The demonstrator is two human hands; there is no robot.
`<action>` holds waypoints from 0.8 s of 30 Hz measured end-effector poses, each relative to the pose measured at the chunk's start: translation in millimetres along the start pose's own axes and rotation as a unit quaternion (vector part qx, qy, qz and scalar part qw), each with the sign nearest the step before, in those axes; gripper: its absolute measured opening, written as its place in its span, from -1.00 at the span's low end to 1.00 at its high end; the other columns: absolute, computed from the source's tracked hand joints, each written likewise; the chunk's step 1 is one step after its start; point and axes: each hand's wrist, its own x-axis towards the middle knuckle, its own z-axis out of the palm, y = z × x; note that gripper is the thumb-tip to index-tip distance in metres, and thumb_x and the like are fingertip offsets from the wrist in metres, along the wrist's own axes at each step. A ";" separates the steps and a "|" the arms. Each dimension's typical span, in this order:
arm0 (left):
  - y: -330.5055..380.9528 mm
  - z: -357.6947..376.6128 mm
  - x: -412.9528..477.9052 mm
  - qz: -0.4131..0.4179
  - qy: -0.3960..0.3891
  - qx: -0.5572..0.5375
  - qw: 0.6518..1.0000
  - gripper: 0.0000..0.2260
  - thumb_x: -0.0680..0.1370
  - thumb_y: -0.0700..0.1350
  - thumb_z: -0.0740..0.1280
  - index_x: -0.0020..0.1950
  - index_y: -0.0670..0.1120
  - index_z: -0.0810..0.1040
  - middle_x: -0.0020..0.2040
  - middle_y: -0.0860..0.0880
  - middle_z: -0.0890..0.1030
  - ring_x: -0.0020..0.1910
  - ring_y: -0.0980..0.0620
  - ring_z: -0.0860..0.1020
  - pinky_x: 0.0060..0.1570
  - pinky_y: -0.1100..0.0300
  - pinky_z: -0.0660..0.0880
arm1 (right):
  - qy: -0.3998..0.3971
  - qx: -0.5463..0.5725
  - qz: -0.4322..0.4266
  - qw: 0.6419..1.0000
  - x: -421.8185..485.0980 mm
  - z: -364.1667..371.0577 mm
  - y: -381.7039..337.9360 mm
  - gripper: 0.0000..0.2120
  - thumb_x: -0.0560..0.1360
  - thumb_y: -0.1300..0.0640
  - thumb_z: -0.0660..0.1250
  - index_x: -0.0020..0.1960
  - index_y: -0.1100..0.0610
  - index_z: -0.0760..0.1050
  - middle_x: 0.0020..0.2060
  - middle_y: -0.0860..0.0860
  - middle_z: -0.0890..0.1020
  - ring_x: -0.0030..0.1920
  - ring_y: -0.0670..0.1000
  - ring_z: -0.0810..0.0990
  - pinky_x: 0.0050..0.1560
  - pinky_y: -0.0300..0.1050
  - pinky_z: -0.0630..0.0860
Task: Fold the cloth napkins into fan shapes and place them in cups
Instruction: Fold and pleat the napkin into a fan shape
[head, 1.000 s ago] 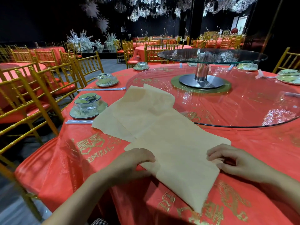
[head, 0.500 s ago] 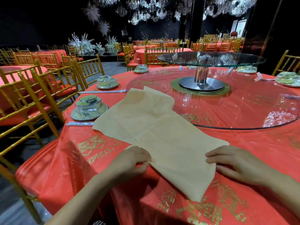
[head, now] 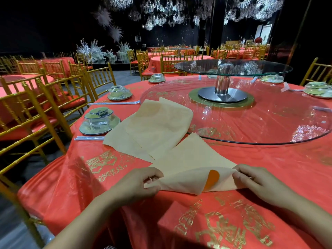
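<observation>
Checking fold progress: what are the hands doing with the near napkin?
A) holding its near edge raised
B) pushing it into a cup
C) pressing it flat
A: the left hand and right hand pinch the near napkin by its edge, which curls up off the tablecloth.

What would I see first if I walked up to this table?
The two hands up front: the left hand and right hand each pinch the near edge of a beige napkin, curled up off the red tablecloth. Behind it a big glass turntable fills the table's middle, and sparkly crystal lights hang from the dark ceiling.
</observation>
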 end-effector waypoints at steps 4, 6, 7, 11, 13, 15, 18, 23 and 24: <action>3.0 -3.1 7.0 -0.016 0.014 -0.066 0.998 -0.80 0.34 0.16 0.25 -0.29 0.05 0.49 -0.39 0.20 0.46 -0.36 0.27 0.39 -0.32 0.40 0.27 | -0.009 0.006 0.071 0.997 8.6 0.6 -7.0 -0.67 0.45 -0.36 0.02 -0.20 -0.13 0.31 -0.32 -0.17 0.50 -0.32 -0.11 0.42 -0.28 -0.17 0.34; 4.1 -0.8 12.3 -0.023 0.034 -0.059 0.997 -0.72 0.38 0.16 0.25 -0.36 -0.02 0.34 -0.45 0.14 0.36 -0.42 0.20 0.29 -0.38 0.33 0.19 | -0.002 -0.010 0.102 0.995 14.0 3.2 -5.6 -0.75 0.56 -0.09 0.12 -0.26 -0.04 0.28 -0.41 -0.11 0.47 -0.33 -0.08 0.40 -0.31 -0.16 0.29; 4.3 1.2 15.1 -0.027 0.047 -0.045 0.997 -0.70 0.40 0.13 0.24 -0.37 -0.03 0.27 -0.45 0.12 0.34 -0.43 0.18 0.27 -0.39 0.29 0.17 | 0.002 -0.020 0.119 0.993 17.4 4.5 -5.8 -0.74 0.57 -0.05 0.10 -0.27 0.00 0.28 -0.43 -0.08 0.45 -0.33 -0.05 0.40 -0.28 -0.12 0.31; 3.1 7.5 29.5 -0.080 0.111 0.010 0.991 -0.66 0.54 0.01 0.27 -0.37 -0.04 0.25 -0.46 0.04 0.27 -0.43 0.13 0.26 -0.39 0.20 0.13 | 0.005 -0.075 0.188 0.979 33.2 7.8 -9.5 -0.72 0.59 -0.02 0.09 -0.29 -0.02 0.22 -0.42 -0.11 0.42 -0.24 0.10 0.43 -0.22 0.01 0.31; 3.6 9.5 37.2 -0.110 0.119 0.072 0.984 -0.68 0.58 -0.02 0.23 -0.34 -0.04 0.26 -0.42 0.02 0.32 -0.34 0.02 0.35 -0.33 0.12 0.16 | 0.009 -0.137 0.210 0.968 41.8 9.7 -11.0 -0.71 0.59 -0.04 0.06 -0.28 -0.01 0.18 -0.36 -0.07 0.43 -0.17 0.14 0.47 -0.23 -0.03 0.27; 4.9 10.1 43.0 -0.131 0.127 0.113 0.977 -0.69 0.60 0.00 0.19 -0.31 -0.04 0.25 -0.37 -0.01 0.39 -0.24 -0.10 0.40 -0.30 0.09 0.19 | 0.012 -0.184 0.230 0.956 49.9 11.4 -11.6 -0.75 0.60 -0.06 0.03 -0.20 0.03 0.22 -0.17 0.05 0.56 -0.03 0.18 0.53 -0.22 -0.06 0.25; 7.2 10.2 50.4 -0.148 0.123 0.159 0.968 -0.77 0.60 0.02 0.16 -0.22 -0.04 0.31 -0.16 -0.13 0.56 -0.07 -0.19 0.49 -0.27 0.09 0.22 | -0.003 -0.223 0.248 0.943 57.2 15.8 -10.0 -0.76 0.60 -0.05 0.00 -0.16 0.07 0.24 0.01 0.08 0.59 0.05 0.17 0.54 -0.19 -0.08 0.26; 10.2 12.2 60.8 -0.160 0.108 0.245 0.950 -0.78 0.62 0.03 0.11 0.06 -0.11 0.40 -0.01 -0.15 0.59 0.03 -0.19 0.51 -0.23 0.11 0.26 | -0.020 -0.242 0.257 0.935 60.7 16.9 -7.8 -0.76 0.60 -0.04 0.00 -0.11 0.08 0.30 0.07 0.09 0.58 0.09 0.17 0.53 -0.15 -0.06 0.28; 9.9 13.1 61.9 -0.161 0.105 0.257 0.947 -0.77 0.62 0.03 0.10 0.06 -0.11 0.40 0.00 -0.14 0.59 0.03 -0.18 0.51 -0.22 0.11 0.26 | -0.022 -0.241 0.258 0.935 61.4 16.7 -6.7 -0.76 0.60 -0.04 0.00 -0.12 0.08 0.29 0.07 0.10 0.59 0.09 0.18 0.53 -0.16 -0.06 0.26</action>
